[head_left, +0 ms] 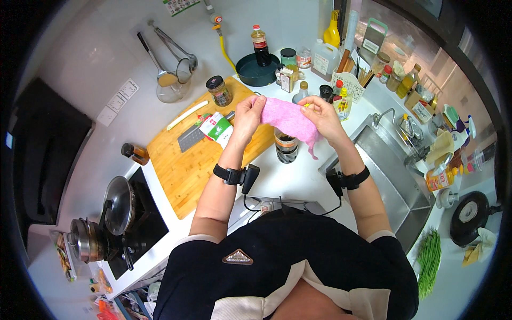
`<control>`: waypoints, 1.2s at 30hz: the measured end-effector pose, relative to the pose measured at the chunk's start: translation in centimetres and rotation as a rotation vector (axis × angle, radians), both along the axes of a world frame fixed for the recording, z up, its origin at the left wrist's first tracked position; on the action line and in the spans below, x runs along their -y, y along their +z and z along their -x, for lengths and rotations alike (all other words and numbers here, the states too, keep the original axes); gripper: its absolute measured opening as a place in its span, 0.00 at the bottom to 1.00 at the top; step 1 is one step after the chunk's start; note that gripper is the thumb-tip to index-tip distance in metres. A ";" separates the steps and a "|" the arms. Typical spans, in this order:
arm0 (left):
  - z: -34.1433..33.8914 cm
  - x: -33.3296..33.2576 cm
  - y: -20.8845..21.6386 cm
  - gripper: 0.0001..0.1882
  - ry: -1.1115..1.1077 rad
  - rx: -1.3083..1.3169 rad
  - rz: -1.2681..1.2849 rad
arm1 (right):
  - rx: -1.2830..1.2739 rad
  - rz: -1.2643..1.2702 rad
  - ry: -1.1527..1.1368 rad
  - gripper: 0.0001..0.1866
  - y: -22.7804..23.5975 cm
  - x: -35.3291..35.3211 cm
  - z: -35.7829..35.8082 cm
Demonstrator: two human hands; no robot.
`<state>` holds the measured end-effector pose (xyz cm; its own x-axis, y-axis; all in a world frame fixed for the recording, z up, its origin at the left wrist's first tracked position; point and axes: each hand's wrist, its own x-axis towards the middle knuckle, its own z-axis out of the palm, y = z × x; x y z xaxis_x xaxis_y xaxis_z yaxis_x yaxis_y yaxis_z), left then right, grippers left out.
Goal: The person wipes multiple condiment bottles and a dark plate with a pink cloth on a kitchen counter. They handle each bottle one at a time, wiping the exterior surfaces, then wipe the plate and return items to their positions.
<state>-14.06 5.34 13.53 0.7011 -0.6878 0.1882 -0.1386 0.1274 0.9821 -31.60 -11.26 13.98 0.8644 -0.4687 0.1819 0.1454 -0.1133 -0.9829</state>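
Note:
A pink cloth [288, 114] is stretched between my two hands above the counter. My left hand [248, 116] pinches its left end, and my right hand [323, 118] grips the upper right part, with a loose corner hanging below. Directly beneath the cloth stands a glass jar with dark contents [286, 151], its top partly hidden. To the left lies a wooden cutting board [178, 181]. On it are a cleaver [191, 140], a green and white packet [217, 129], a white stalk like a scallion [186, 115] and a jar with a black lid [219, 92].
A sink [392, 170] lies to the right, beside bottles and jars. A dark green pan [255, 72] holds a sauce bottle [260, 45] at the back. The stove at lower left carries a lidded pan [119, 205] and a pot [85, 240]. Green stalks [429, 261] lie at lower right.

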 end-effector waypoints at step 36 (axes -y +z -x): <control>5.5 4.8 -3.7 0.22 0.172 0.807 -0.021 | -0.020 0.024 -0.477 0.12 -10.8 -1.9 -5.0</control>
<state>-19.54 0.50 9.79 0.4513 -0.5922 0.6675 -0.8186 0.0230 0.5739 -26.63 -9.35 3.23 0.5569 -0.8101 0.1835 0.0529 -0.1859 -0.9811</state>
